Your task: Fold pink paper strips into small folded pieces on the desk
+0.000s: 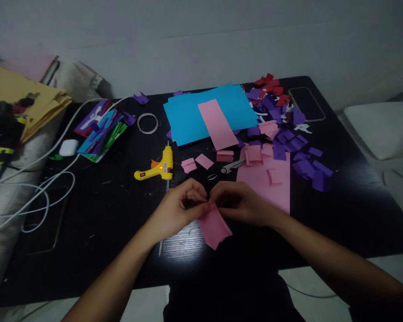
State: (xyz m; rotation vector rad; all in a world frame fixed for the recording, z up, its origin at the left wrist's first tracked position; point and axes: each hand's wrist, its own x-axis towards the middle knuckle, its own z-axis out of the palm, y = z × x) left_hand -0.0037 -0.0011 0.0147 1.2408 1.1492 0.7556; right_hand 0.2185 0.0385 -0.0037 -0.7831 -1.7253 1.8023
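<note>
Between my two hands is a creased strip of pink paper (215, 228), its lower end hanging free over the table. My left hand (183, 205) pinches its upper edge with thumb and fingers. On the other side, my right hand (243, 203) grips the same edge, its fingertips close to the left thumb and partly hidden. Just beyond my hands lie scissors (231, 167) and several small folded pink paper pieces (188, 165). A larger pink sheet (263, 188) rests beside my right hand. To the left of these lies a yellow glue gun (157, 167).
Blue sheets (184, 120) bear a pink strip (218, 125) at the back. Purple scraps (309, 165) and red scraps (272, 85) spread rightward. A tape ring (138, 123), an earbud case (69, 147) and white cables (47, 201) lie left. A stool (376, 127) stands right.
</note>
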